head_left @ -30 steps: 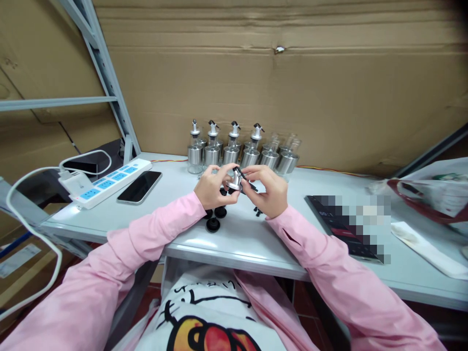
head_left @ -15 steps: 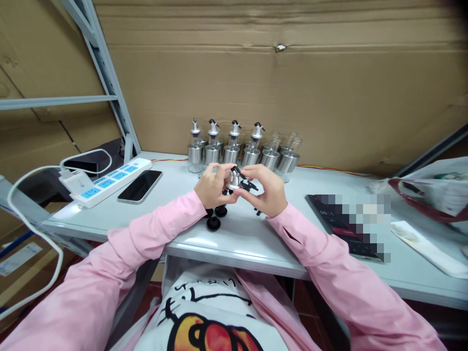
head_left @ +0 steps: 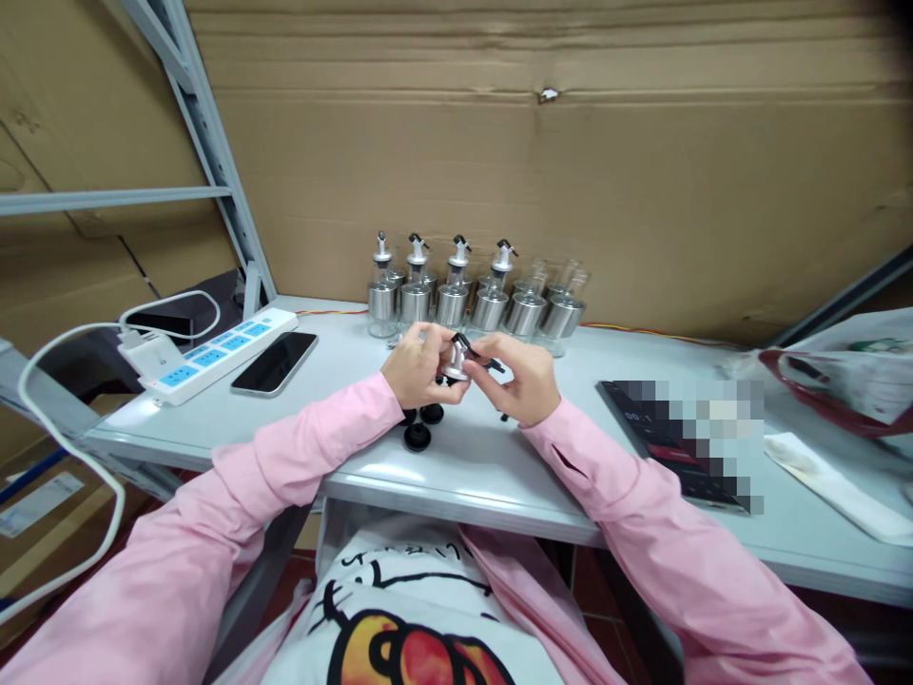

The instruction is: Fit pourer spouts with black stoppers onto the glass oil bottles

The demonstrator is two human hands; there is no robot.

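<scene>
A silver bottle pourer (head_left: pixel 455 364) with a black flip cap (head_left: pixel 460 341) is held above the table at the middle of the view. My left hand (head_left: pixel 414 369) is closed around its base from the left. From the right, the fingertips of my right hand (head_left: pixel 526 377) pinch the pourer at its black cap. Several small black parts (head_left: pixel 494 365) show just behind the right fingers, partly hidden. Below the left hand, round black rubber stoppers (head_left: pixel 417 437) lie on the table (head_left: pixel 456 480).
Glass and steel bottles (head_left: pixel 452 303) stand in rows at the back, several topped with pourers. A power strip (head_left: pixel 221 355) and a phone (head_left: pixel 275 364) lie at left. To the right are a tablet (head_left: pixel 663 438), a white strip (head_left: pixel 834 485) and a plastic bag (head_left: pixel 856 366).
My right fingers have drawn in closer to the pourer and over its black cap. The pourer has dropped slightly in view, and the left hand keeps its hold.
</scene>
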